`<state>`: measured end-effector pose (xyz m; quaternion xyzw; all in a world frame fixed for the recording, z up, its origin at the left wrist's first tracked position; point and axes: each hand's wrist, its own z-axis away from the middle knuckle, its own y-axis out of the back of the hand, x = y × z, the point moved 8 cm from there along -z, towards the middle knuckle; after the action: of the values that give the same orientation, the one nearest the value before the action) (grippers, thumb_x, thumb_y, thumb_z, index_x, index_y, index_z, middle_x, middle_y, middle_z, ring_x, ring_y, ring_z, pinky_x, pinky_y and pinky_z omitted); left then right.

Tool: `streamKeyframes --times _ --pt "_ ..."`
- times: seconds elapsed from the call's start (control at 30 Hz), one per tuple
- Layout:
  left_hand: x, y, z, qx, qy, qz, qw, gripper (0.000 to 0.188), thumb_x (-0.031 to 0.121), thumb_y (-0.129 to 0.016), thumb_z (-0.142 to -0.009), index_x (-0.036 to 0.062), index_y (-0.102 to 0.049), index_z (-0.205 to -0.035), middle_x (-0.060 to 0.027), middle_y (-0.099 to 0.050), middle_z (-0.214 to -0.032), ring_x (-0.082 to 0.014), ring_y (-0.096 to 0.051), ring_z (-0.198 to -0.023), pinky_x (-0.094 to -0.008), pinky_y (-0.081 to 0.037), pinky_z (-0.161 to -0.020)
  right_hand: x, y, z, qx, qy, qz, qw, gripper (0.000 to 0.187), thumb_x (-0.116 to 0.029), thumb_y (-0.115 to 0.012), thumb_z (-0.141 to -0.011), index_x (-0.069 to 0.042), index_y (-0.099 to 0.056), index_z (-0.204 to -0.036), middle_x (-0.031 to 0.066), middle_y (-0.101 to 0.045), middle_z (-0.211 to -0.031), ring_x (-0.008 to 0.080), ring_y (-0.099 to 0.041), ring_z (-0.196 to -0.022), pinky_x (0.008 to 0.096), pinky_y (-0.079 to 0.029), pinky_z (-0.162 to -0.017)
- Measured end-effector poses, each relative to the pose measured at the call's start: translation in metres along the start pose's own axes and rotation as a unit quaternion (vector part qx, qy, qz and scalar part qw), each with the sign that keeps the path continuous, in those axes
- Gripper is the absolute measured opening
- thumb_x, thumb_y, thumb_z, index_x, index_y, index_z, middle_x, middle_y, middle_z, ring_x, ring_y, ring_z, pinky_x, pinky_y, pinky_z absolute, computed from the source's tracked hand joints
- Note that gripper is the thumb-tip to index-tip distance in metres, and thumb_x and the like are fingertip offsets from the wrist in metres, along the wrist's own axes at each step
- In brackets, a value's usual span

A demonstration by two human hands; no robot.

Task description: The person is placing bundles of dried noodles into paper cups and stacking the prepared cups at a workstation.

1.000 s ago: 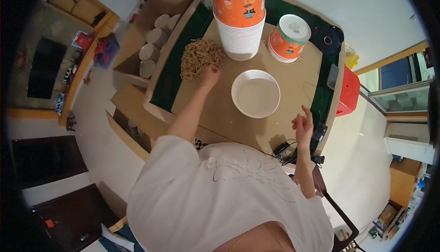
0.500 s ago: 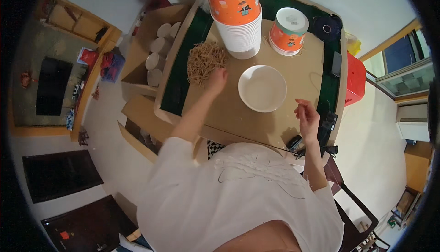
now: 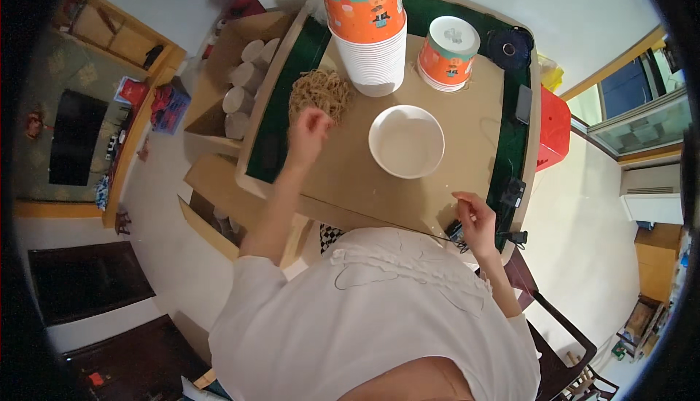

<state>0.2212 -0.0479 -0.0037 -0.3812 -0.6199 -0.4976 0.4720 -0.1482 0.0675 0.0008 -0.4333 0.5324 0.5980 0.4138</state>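
Observation:
My left hand [image 3: 310,135] is at the near edge of a heap of tan, stringy strands [image 3: 319,91], its fingers curled together; what they hold, if anything, is hidden. My right hand [image 3: 477,224] hovers over the near right part of the table, fingers loosely bent and apart, with nothing visible in it. Between the hands, a white paper bowl [image 3: 407,142] stands with its mouth up. Behind it rises a tall stack of upside-down paper buckets [image 3: 364,44], the top one printed orange and green. A shorter upside-down stack of orange paper buckets [image 3: 448,55] is to its right.
Brown cardboard [image 3: 350,175] covers most of the green-topped table. A dark round object [image 3: 509,49], a phone [image 3: 523,104] and a black device with cables [image 3: 513,192] lie along the right side. Left of the table, a carton [image 3: 208,98] holds several white rolls or cups; a red stool [image 3: 554,131] stands right.
My left hand has drawn back toward me and left from the heap's right side. My right hand has come slightly nearer to me. The view has shifted a little; the bowl stays in place.

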Motion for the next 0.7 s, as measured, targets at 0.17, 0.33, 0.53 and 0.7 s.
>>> streamKeyframes --times 0.17,0.33,0.53,0.7 --pt "0.151 0.041 0.017 0.044 -0.072 0.028 0.996 0.010 0.003 -0.064 -0.080 0.0038 -0.061 -0.090 0.0017 -0.060 -0.073 -0.0027 -0.046 -0.054 -0.0169 -0.036 -0.046 -0.066 -0.029 -0.014 -0.069 0.137 0.053 0.987 0.024 0.009 -0.051 -0.082 -0.002 -0.060 -0.101 0.0096 -0.059 -0.084 0.0177 -0.061 -0.076 0.0258 -0.048 -0.067" --pt "0.209 0.034 0.057 0.114 -0.156 0.039 0.980 0.018 -0.001 -0.065 -0.078 0.0027 -0.061 -0.095 -0.0025 -0.064 -0.081 -0.0034 -0.053 -0.061 -0.0163 -0.040 -0.050 -0.132 -0.051 -0.033 -0.064 0.240 -0.018 0.969 0.027 0.009 -0.055 -0.077 -0.005 -0.061 -0.099 0.0123 -0.058 -0.098 0.0244 -0.060 -0.087 0.0301 -0.048 -0.075" --pt "0.205 -0.050 0.107 -0.104 -0.162 0.083 0.978 0.031 -0.004 -0.063 -0.078 0.0010 -0.058 -0.108 -0.0062 -0.065 -0.088 -0.0089 -0.061 -0.077 -0.0201 -0.048 -0.065 -0.178 -0.094 -0.035 -0.191 0.241 -0.291 0.906 0.064 0.008 -0.058 -0.077 -0.004 -0.031 -0.133 0.0102 -0.043 -0.125 0.0205 -0.042 -0.119 0.0328 -0.035 -0.099" --pt "0.119 -0.060 0.112 -0.044 0.046 0.141 0.988 0.028 0.000 -0.063 -0.080 0.0041 -0.058 -0.107 -0.0022 -0.064 -0.084 -0.0058 -0.058 -0.070 -0.0174 -0.043 -0.054 -0.100 -0.111 -0.038 -0.230 0.060 -0.248 0.939 0.045 0.001 -0.058 -0.082 -0.005 -0.042 -0.124 0.0042 -0.054 -0.096 0.0076 -0.052 -0.087 0.0214 -0.044 -0.076"
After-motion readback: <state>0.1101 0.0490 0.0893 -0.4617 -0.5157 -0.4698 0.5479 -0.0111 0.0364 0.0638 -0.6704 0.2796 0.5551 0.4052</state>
